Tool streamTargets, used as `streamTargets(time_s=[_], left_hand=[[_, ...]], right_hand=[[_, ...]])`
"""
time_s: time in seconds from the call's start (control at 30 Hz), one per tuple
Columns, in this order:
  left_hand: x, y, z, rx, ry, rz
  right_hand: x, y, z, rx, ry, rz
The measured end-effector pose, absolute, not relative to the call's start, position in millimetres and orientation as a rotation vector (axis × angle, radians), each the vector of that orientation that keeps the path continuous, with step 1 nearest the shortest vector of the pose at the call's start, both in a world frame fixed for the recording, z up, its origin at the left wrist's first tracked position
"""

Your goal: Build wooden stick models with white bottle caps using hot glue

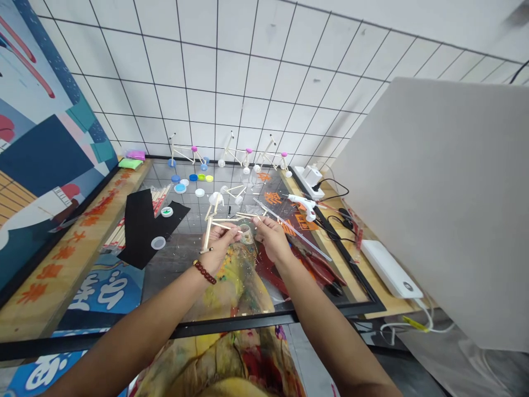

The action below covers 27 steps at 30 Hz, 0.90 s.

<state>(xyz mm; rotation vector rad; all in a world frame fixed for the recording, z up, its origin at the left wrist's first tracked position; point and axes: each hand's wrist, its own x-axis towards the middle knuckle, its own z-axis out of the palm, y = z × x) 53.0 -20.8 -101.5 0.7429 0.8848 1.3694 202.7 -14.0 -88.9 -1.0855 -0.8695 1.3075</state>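
My left hand [219,242], a bead bracelet at its wrist, is closed on a small frame of joined pale wooden sticks [209,227], which looks like an unfinished model bicycle. My right hand [270,238] is pinched just to the right of it, and a thin wooden stick [246,215] runs leftward from its fingertips. Between the hands lies a roll of tape [247,234]. Beyond them rest a white round cap [215,199] and another small stick piece with caps [233,193].
Three stick bicycles with cap wheels [235,150] stand along the tiled wall. Coloured bottle caps [193,177] lie before them. At right are a glue gun [306,207], a clear glue stick [297,232], red-handled pliers [320,267] and a power strip [308,182]. Black sheet [142,229] lies left.
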Motion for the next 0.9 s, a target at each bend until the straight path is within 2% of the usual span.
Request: streamTargets(time_s=[0.53,0.9], left_hand=[[45,-13,-105,1.094,0.884,1.492],[57,-35,-86,0.762,0.858,1.213]], right_hand=[[201,-24,-83,-1.069,-1.096,1.53],[185,-26,-87,-0.989,-1.045,1.096]])
